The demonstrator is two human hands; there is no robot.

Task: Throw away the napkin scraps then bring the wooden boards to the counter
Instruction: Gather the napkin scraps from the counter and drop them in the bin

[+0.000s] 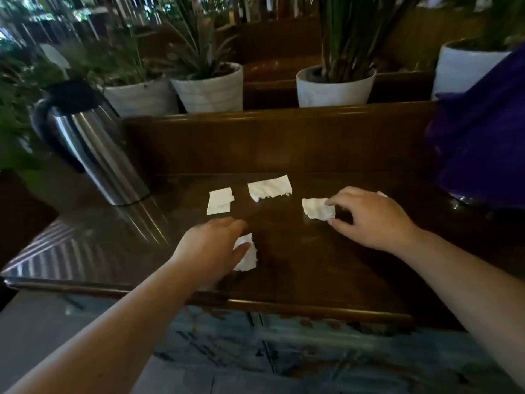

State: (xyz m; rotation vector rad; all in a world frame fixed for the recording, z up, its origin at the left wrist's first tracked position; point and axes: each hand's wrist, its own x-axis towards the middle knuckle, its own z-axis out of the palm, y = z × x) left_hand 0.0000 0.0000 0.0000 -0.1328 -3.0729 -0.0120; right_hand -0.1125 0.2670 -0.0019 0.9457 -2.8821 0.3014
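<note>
Your two forearms reach in from the near edge, so start with your left hand (211, 245): it lies palm-down over the near scrap (247, 255), fingers spread and loose, touching the paper but with no closed grip on it yet. Just beyond that hand's fingertips sits the folded scrap (219, 201), and to the right of that one, farther back, the wide torn scrap (270, 188); both lie free on the wood.

Move right to your right hand (369, 216). Its grip is closing on the right scrap (317, 208), thumb on the near edge and a fingertip on the far edge, the paper seemingly still flat on the surface. A sliver of white shows behind this hand's knuckles, perhaps a fifth piece; too little of it shows to tell.

By my reading you are at the very start: four scraps are still on the counter (298, 265), none thrown away, and no bin is in view. No wooden boards show either, so that half is wholly ahead of you.

As for the surface, it is dark, glossy wood with a raised back rail. Far left of your left hand stands a steel jug (91, 143); behind the rail is a row of white plant pots (210, 89); far right of your right hand hangs purple cloth (483, 132). Dim room, patterned floor tiles below.
</note>
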